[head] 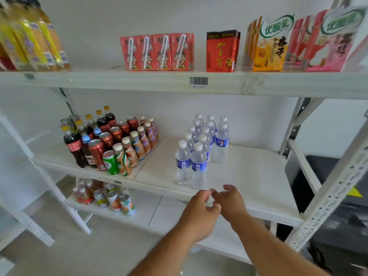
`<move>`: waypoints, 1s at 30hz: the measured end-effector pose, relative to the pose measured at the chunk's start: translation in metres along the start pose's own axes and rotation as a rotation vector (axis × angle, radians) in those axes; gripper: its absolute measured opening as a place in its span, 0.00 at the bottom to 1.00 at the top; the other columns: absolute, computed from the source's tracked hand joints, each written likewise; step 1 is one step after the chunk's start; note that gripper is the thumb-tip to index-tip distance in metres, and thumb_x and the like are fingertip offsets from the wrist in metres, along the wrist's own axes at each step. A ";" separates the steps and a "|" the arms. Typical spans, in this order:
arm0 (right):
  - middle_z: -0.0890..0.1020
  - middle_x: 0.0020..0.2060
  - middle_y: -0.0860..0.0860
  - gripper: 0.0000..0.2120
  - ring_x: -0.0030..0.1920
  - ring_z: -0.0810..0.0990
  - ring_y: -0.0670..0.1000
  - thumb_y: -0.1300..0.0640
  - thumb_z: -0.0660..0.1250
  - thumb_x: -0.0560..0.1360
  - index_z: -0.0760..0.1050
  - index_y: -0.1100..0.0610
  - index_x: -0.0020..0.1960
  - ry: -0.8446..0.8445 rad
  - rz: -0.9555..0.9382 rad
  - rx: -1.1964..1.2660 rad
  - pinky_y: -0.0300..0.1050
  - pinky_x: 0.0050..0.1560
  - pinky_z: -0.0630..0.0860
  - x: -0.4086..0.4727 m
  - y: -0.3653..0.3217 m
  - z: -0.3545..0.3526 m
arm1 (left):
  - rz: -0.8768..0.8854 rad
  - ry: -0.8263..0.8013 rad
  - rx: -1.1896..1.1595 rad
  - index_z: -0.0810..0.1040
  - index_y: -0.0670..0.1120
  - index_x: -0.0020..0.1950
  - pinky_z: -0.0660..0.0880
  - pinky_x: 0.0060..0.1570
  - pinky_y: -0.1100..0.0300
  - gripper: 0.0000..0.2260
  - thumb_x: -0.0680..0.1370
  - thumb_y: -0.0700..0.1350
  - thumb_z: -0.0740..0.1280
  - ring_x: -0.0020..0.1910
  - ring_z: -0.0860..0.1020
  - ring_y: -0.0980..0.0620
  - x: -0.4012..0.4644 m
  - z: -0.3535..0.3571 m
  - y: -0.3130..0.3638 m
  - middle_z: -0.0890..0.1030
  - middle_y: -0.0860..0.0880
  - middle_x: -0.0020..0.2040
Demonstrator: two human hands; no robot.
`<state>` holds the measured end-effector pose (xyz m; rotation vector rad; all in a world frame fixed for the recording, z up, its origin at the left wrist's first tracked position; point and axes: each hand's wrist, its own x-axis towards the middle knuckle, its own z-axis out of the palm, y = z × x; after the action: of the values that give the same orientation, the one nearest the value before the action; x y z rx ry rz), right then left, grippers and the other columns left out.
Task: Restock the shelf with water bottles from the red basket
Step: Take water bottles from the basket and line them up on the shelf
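Several clear water bottles [199, 164] with white caps and blue labels stand in rows on the middle shelf [258, 176], right of centre. My left hand [201, 212] and my right hand [229, 202] hover side by side just below the shelf's front edge, under the nearest bottles. Both hold nothing, and their fingers are loosely curled. The red basket is out of view.
Cola bottles, cans and milk-tea bottles [113, 142] crowd the middle shelf's left part. Drink cartons [159, 52] line the top shelf; cans [113, 198] sit on the lower one. A dark bin [338, 216] stands right of the rack's perforated post [338, 192].
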<state>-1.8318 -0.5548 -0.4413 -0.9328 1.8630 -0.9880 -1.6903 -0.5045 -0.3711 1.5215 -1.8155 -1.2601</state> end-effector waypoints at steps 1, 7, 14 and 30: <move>0.86 0.56 0.51 0.40 0.55 0.86 0.55 0.37 0.71 0.68 0.66 0.54 0.73 -0.010 0.009 -0.020 0.55 0.62 0.80 -0.013 0.005 0.006 | 0.005 -0.003 -0.004 0.69 0.59 0.73 0.71 0.62 0.60 0.21 0.80 0.53 0.65 0.63 0.77 0.56 -0.011 -0.003 -0.008 0.73 0.58 0.71; 0.87 0.51 0.54 0.34 0.43 0.83 0.53 0.40 0.73 0.67 0.70 0.53 0.68 -0.090 0.029 -0.051 0.54 0.53 0.83 -0.067 0.035 0.039 | -0.036 0.012 0.022 0.69 0.66 0.62 0.72 0.65 0.56 0.13 0.80 0.54 0.65 0.61 0.78 0.56 -0.055 -0.018 -0.050 0.72 0.57 0.70; 0.85 0.59 0.52 0.35 0.51 0.86 0.52 0.39 0.72 0.73 0.66 0.53 0.73 -0.182 0.041 -0.115 0.55 0.60 0.83 -0.083 0.056 0.063 | -0.155 0.042 0.026 0.67 0.55 0.76 0.70 0.65 0.59 0.24 0.81 0.54 0.65 0.62 0.76 0.55 -0.068 -0.019 -0.086 0.72 0.55 0.72; 0.85 0.47 0.53 0.34 0.47 0.86 0.54 0.42 0.73 0.76 0.67 0.57 0.75 -0.357 0.304 -0.172 0.52 0.56 0.84 -0.029 0.161 0.059 | -0.536 0.077 0.048 0.72 0.49 0.72 0.74 0.63 0.58 0.19 0.81 0.50 0.67 0.59 0.77 0.53 -0.056 0.030 -0.148 0.76 0.53 0.65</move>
<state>-1.8049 -0.4789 -0.5948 -0.8305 1.7335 -0.4499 -1.6215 -0.4378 -0.5000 2.1428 -1.4425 -1.3643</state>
